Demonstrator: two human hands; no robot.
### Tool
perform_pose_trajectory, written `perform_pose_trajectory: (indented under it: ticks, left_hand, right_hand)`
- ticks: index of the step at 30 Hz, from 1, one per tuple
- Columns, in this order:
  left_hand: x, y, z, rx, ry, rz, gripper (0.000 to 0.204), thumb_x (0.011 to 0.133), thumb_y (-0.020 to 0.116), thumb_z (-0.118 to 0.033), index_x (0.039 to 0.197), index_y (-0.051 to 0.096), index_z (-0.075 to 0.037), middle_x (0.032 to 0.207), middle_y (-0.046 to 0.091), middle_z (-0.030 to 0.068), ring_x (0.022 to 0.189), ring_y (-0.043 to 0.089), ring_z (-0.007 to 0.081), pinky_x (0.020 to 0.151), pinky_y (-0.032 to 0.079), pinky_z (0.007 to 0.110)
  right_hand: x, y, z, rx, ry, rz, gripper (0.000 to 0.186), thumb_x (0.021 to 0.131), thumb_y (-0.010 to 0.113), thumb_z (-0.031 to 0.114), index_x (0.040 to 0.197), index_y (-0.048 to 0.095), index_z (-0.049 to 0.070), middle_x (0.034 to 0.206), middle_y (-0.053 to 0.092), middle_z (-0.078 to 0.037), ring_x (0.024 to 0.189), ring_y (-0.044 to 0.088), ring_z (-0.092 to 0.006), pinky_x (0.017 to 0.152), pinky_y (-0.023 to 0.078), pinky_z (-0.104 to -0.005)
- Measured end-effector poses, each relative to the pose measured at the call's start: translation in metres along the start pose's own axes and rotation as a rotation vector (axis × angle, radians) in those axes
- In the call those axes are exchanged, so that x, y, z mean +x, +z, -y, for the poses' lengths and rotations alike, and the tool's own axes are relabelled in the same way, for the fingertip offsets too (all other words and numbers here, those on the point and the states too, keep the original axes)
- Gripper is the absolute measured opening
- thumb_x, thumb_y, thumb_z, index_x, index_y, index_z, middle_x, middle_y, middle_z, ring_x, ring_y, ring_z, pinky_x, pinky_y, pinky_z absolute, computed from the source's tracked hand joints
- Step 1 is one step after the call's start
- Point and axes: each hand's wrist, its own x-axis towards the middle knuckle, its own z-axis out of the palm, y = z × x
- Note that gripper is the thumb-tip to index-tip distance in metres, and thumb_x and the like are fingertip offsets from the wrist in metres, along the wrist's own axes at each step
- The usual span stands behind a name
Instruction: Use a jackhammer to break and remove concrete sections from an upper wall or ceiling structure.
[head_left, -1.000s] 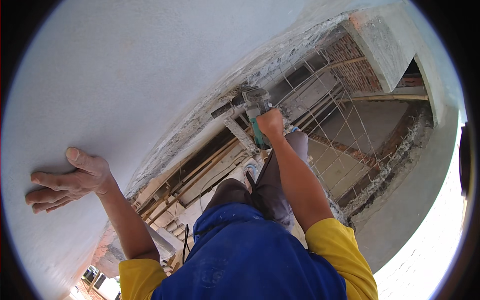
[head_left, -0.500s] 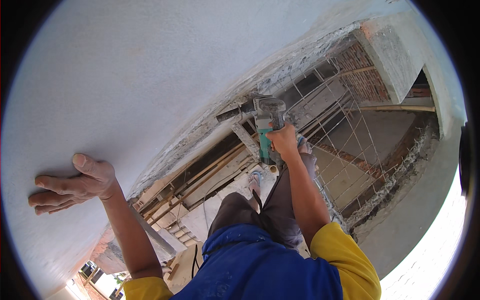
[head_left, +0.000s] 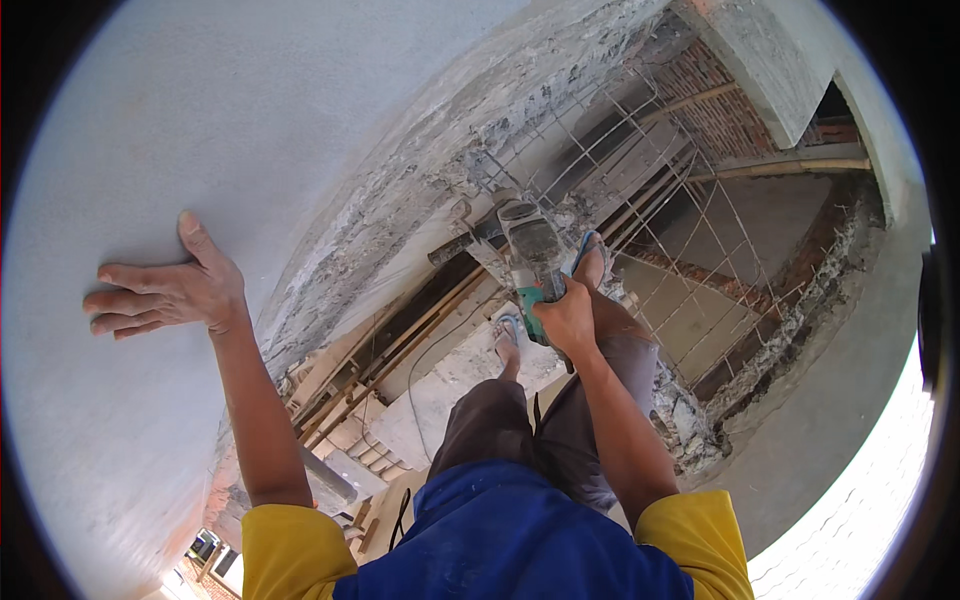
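My left hand lies flat against the smooth grey plastered wall, fingers spread and holding nothing. With my right hand I grip the rear handle of a green and grey demolition hammer, fingers wrapped round it. The hammer hangs in front of my legs, its dusty grey housing uppermost. A dark side handle juts out to its left. Whether a bit is fitted, and what it touches, I cannot make out. Just past the hammer runs the wall's rough, broken concrete edge.
An opening at the right is crossed by a mesh of bare steel bars, with a lower floor beneath. Jagged concrete borders it. My sandalled feet stand apart, one by the mesh. Wooden poles and a loose cable lie below left.
The hammer has come down and nearer to my body, with my right hand on it. My left hand has slid up the wall and slightly right. More of the broken edge shows.
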Motion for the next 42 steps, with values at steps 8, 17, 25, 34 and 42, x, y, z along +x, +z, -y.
perform_pose_trajectory:
  ticks: [8,17,25,34,42]
  left_hand:
    - [-0.084,0.016,-0.066,-0.259,0.09,0.334,0.104,0.082,0.044,-0.071,0.148,-0.002,-0.005,0.152,-0.017,0.0216,0.135,-0.029,0.0396,0.105,-0.018,0.059]
    - [-0.274,0.033,-0.225,-0.642,0.311,2.093,0.078,0.056,0.082,-0.048,0.115,0.058,-0.003,0.116,0.06,0.0167,0.11,0.056,0.0326,0.094,0.044,0.039]
    - [-0.211,0.005,-0.275,-0.492,0.55,1.842,0.044,0.065,0.079,-0.037,0.089,0.069,0.0,0.094,0.067,0.0208,0.088,0.066,0.0355,0.076,0.052,0.043]
    - [-0.182,0.006,-0.254,-0.371,0.519,1.706,0.024,0.075,0.056,-0.016,0.09,0.07,-0.002,0.096,0.068,0.0197,0.09,0.066,0.0355,0.078,0.052,0.044]
    - [-0.173,0.004,-0.243,-0.389,0.564,1.666,0.027,0.075,0.058,-0.021,0.089,0.07,-0.001,0.095,0.067,0.0215,0.09,0.065,0.0371,0.078,0.052,0.045]
  right_hand:
    - [-0.026,-0.008,-0.023,0.098,0.068,0.013,0.032,0.065,0.065,0.006,0.095,0.063,-0.005,0.071,0.063,-0.009,0.063,0.059,-0.015,0.062,0.047,-0.0292]
    - [-0.049,-0.025,-0.053,0.265,0.073,0.005,0.029,0.066,0.065,0.004,0.093,0.063,-0.005,0.072,0.062,-0.008,0.06,0.056,-0.0117,0.058,0.045,-0.0285]
    - [-0.064,-0.058,-0.062,0.718,0.269,-0.096,0.037,0.069,0.062,-0.001,0.105,0.059,-0.009,0.065,0.059,-0.01,0.052,0.057,-0.0179,0.055,0.046,-0.0302]
    - [-0.066,-0.044,-0.068,0.91,0.238,-0.128,0.03,0.071,0.062,-0.005,0.101,0.059,-0.007,0.061,0.055,-0.007,0.047,0.052,-0.0158,0.047,0.042,-0.0288]
    - [-0.078,-0.029,-0.058,0.893,0.258,-0.18,0.019,0.073,0.059,-0.003,0.091,0.059,-0.006,0.059,0.054,-0.007,0.045,0.051,-0.0161,0.044,0.041,-0.0284]
